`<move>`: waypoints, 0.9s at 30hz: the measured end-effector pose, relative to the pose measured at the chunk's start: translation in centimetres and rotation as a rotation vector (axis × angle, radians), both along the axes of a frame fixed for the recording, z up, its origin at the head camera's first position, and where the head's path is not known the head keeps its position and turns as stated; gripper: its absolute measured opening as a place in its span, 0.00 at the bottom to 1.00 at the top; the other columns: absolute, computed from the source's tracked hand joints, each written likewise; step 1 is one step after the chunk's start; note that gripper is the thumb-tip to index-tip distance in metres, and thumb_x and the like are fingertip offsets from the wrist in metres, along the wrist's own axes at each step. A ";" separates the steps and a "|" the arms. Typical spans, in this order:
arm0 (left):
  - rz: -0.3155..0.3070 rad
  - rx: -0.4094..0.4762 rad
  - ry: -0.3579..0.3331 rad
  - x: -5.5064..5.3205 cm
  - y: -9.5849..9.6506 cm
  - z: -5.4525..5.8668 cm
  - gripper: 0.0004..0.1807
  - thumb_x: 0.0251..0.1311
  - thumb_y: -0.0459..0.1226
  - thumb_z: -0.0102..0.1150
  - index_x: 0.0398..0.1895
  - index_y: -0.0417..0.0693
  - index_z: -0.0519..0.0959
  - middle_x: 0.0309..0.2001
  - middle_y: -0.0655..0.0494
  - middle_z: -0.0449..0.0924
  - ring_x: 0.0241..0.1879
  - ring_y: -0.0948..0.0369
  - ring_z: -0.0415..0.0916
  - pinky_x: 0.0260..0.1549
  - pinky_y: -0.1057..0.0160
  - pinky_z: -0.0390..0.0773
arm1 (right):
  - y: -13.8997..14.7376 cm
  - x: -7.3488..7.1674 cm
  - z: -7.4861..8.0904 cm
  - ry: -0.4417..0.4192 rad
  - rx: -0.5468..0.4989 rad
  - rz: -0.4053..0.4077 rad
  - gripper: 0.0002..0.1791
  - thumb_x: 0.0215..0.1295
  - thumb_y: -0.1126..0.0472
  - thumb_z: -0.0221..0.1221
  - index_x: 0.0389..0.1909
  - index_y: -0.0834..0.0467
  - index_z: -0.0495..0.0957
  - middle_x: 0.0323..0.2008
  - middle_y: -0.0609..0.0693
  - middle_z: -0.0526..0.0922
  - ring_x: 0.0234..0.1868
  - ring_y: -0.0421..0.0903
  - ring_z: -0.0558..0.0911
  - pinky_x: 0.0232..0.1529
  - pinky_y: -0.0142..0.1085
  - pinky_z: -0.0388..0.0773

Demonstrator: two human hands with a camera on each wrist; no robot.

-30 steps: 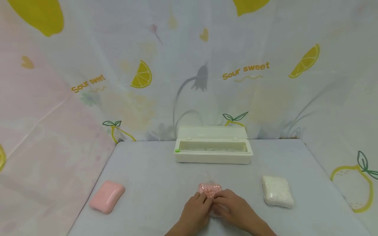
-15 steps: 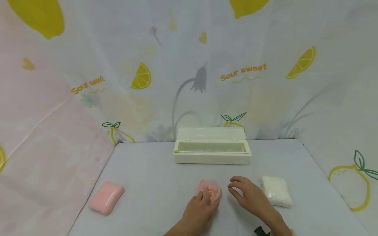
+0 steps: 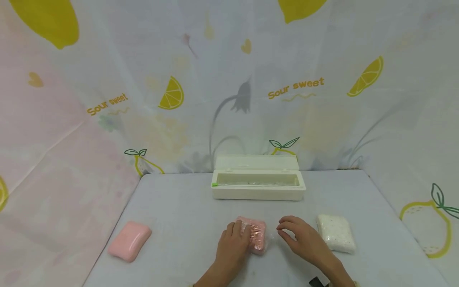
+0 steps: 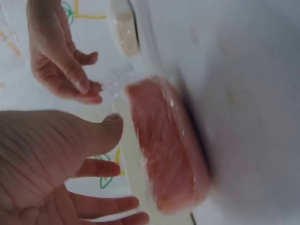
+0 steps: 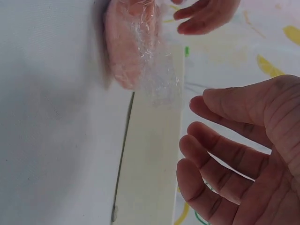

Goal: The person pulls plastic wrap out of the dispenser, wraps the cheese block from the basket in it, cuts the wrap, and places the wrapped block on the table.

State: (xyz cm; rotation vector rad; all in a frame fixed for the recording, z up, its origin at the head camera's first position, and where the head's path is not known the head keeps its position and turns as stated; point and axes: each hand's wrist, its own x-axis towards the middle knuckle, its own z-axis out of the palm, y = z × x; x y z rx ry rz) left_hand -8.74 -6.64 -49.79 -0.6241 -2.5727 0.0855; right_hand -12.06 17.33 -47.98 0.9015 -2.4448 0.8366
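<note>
A pink bar (image 3: 257,236), soap-like and wrapped in clear cling film, lies on the table in front of me, with a loose tail of film (image 5: 161,84) off its right end. My left hand (image 3: 233,243) is at the bar's left side. Its fingers are spread and its thumb is beside the wrapped face in the left wrist view. To the right of the bar hovers my right hand (image 3: 303,239), fingers loosely bent and nothing between them. In the right wrist view its thumb and fingertips (image 5: 199,105) are close to the film tail.
A white cling film box (image 3: 258,193) with raised lid and a green slider stands at the back middle. Another pink bar (image 3: 130,241) is far left. A white speckled, wrapped bar (image 3: 336,233) lies right, beside the right hand. A printed cloth (image 3: 229,79) hangs behind.
Both hands were on the wrapped bar; the right hand has moved off to the right. The bar has been turned over and shifted, and the left hand has loosened from it toward the left.
</note>
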 end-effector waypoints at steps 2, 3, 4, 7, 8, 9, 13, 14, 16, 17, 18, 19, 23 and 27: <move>0.001 0.027 0.025 0.1 0.3 -0.4 0.22 0.45 0.41 0.75 0.44 0.50 0.78 0.46 0.44 0.78 0.42 0.51 0.76 0.33 0.59 0.79 | 0.0 0.0 0.1 -0.008 -0.014 0.003 0.11 0.52 0.68 0.72 0.33 0.51 0.84 0.41 0.43 0.82 0.43 0.41 0.82 0.39 0.38 0.81; -0.004 0.028 0.029 0.1 0.3 -0.5 0.21 0.44 0.41 0.75 0.43 0.51 0.79 0.45 0.44 0.78 0.41 0.51 0.75 0.32 0.59 0.79 | 0.0 0.0 0.1 -0.017 -0.023 0.008 0.11 0.53 0.68 0.72 0.34 0.50 0.84 0.41 0.43 0.82 0.42 0.41 0.82 0.37 0.37 0.80; -0.014 0.028 0.033 0.1 0.4 -0.7 0.20 0.44 0.40 0.74 0.42 0.51 0.79 0.44 0.45 0.78 0.40 0.52 0.75 0.32 0.60 0.79 | 0.0 0.0 0.2 -0.027 -0.031 0.015 0.11 0.54 0.67 0.71 0.34 0.50 0.84 0.41 0.43 0.82 0.42 0.41 0.82 0.35 0.35 0.80; -0.056 0.009 0.029 0.0 0.4 -0.9 0.17 0.46 0.35 0.72 0.41 0.53 0.80 0.43 0.48 0.77 0.41 0.53 0.75 0.34 0.60 0.79 | 0.0 0.0 0.4 -0.059 -0.051 0.026 0.10 0.56 0.67 0.70 0.35 0.50 0.84 0.41 0.45 0.83 0.41 0.41 0.81 0.30 0.31 0.78; -0.076 0.007 0.033 -0.1 0.3 -0.9 0.16 0.46 0.34 0.72 0.40 0.53 0.80 0.42 0.49 0.77 0.42 0.53 0.75 0.35 0.60 0.79 | 0.1 0.0 0.5 -0.068 -0.053 0.025 0.10 0.56 0.67 0.69 0.35 0.49 0.84 0.42 0.45 0.83 0.40 0.41 0.81 0.28 0.30 0.77; -0.099 0.011 0.037 -0.3 0.2 -1.0 0.16 0.46 0.34 0.71 0.40 0.52 0.80 0.42 0.49 0.77 0.43 0.52 0.76 0.37 0.60 0.80 | 0.1 0.0 0.6 -0.072 -0.052 0.022 0.10 0.57 0.67 0.69 0.35 0.49 0.84 0.42 0.44 0.83 0.40 0.41 0.81 0.28 0.30 0.77; -0.246 0.022 0.044 -1.5 -0.3 -1.0 0.14 0.48 0.31 0.71 0.37 0.49 0.79 0.41 0.51 0.77 0.45 0.53 0.78 0.45 0.60 0.79 | 0.0 0.4 0.8 -0.083 -0.045 0.024 0.12 0.56 0.68 0.70 0.35 0.46 0.83 0.42 0.41 0.82 0.41 0.40 0.81 0.29 0.30 0.77; -0.287 0.025 0.048 -1.9 -0.5 -1.0 0.13 0.49 0.30 0.71 0.37 0.49 0.79 0.42 0.52 0.77 0.45 0.54 0.78 0.47 0.60 0.78 | 0.0 0.5 0.8 -0.079 -0.042 0.035 0.13 0.56 0.68 0.70 0.35 0.46 0.82 0.41 0.40 0.82 0.41 0.39 0.81 0.30 0.30 0.77; -0.361 0.025 0.031 -2.7 -0.7 -1.0 0.12 0.51 0.30 0.69 0.37 0.48 0.78 0.43 0.54 0.76 0.47 0.57 0.77 0.50 0.62 0.76 | -0.2 0.7 0.8 -0.065 -0.033 0.066 0.14 0.55 0.68 0.70 0.35 0.46 0.82 0.41 0.40 0.81 0.41 0.39 0.80 0.33 0.32 0.78; -0.390 0.020 0.020 -3.0 -0.8 -1.0 0.12 0.52 0.30 0.68 0.38 0.48 0.77 0.44 0.54 0.76 0.47 0.58 0.77 0.51 0.63 0.75 | -0.4 0.7 0.7 -0.056 -0.026 0.084 0.14 0.54 0.69 0.70 0.35 0.47 0.82 0.41 0.40 0.81 0.41 0.39 0.80 0.35 0.33 0.79; -0.413 0.018 0.004 -3.2 -1.0 -1.0 0.12 0.52 0.30 0.68 0.39 0.48 0.77 0.46 0.54 0.76 0.49 0.59 0.76 0.52 0.64 0.74 | -0.5 0.8 0.6 -0.048 -0.013 0.098 0.14 0.53 0.69 0.70 0.35 0.48 0.82 0.41 0.40 0.81 0.42 0.40 0.81 0.36 0.34 0.79; -0.426 0.006 -0.005 -3.3 -1.1 -0.9 0.13 0.52 0.31 0.68 0.41 0.48 0.78 0.48 0.54 0.77 0.51 0.59 0.76 0.53 0.63 0.74 | -0.6 0.9 0.5 -0.046 0.001 0.110 0.14 0.53 0.70 0.71 0.35 0.49 0.82 0.41 0.40 0.81 0.42 0.40 0.81 0.38 0.35 0.80; -0.395 -0.094 -0.066 -2.8 -1.4 -0.5 0.19 0.51 0.32 0.70 0.47 0.49 0.77 0.57 0.53 0.75 0.59 0.58 0.72 0.57 0.59 0.72 | -1.0 1.1 -0.2 -0.071 0.069 0.149 0.16 0.50 0.69 0.72 0.38 0.50 0.82 0.44 0.42 0.81 0.46 0.42 0.81 0.43 0.39 0.80; -0.324 -0.183 -0.137 -1.3 -1.4 0.1 0.30 0.40 0.36 0.79 0.49 0.54 0.74 0.62 0.54 0.70 0.63 0.54 0.67 0.57 0.54 0.71 | -1.2 1.0 -1.0 -0.060 0.136 0.225 0.25 0.42 0.67 0.76 0.44 0.50 0.81 0.50 0.45 0.80 0.53 0.45 0.79 0.48 0.44 0.79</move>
